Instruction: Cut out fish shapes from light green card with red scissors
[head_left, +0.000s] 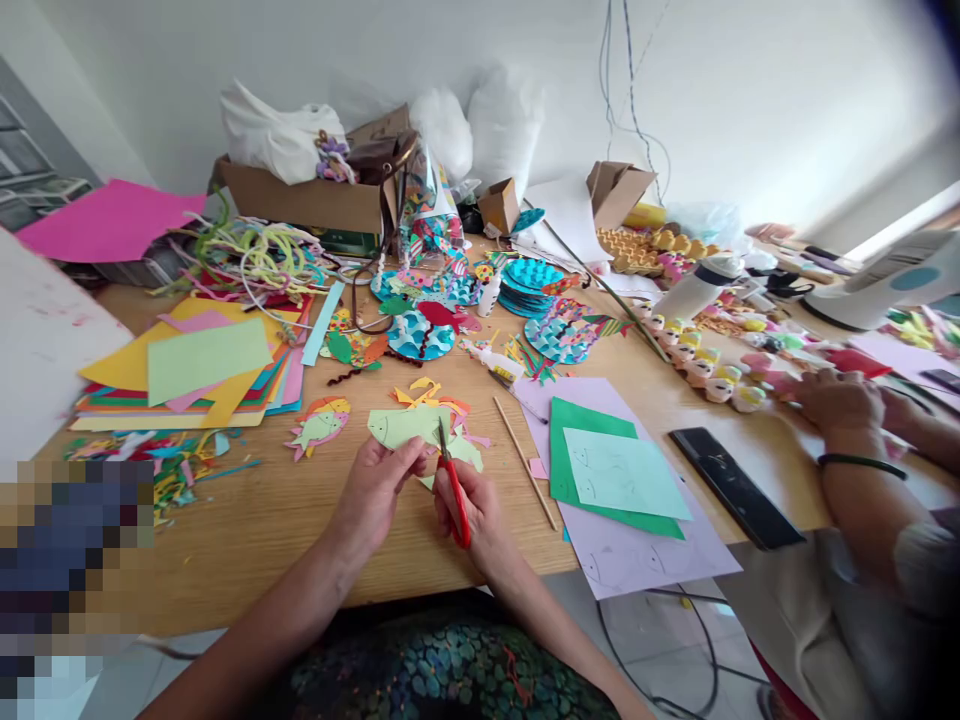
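Note:
Between thumb and fingers, my left hand [381, 490] grips a pale green paper piece [405, 426] with a fish outline drawn at its left end. My right hand [480, 505] is closed round red-handled scissors [454, 492], whose blades point up at the right end of that paper. Orange and yellow paper scraps [424, 393] lie just beyond the paper. Left of my left hand rests a small pile of cut paper fish [321, 428]. A thin wooden stick [525, 463] lies to the right of my right hand.
Stacked coloured paper [210, 362] and shredded scraps [187, 465] are at the left. Green and lilac sheets [592, 415] and a black phone [735, 487] lie at the right. A co-worker's hands [840, 405] are beside small dolls [705, 370]. Blue decorated discs [420, 335] and glue bottles [499, 366] stand behind.

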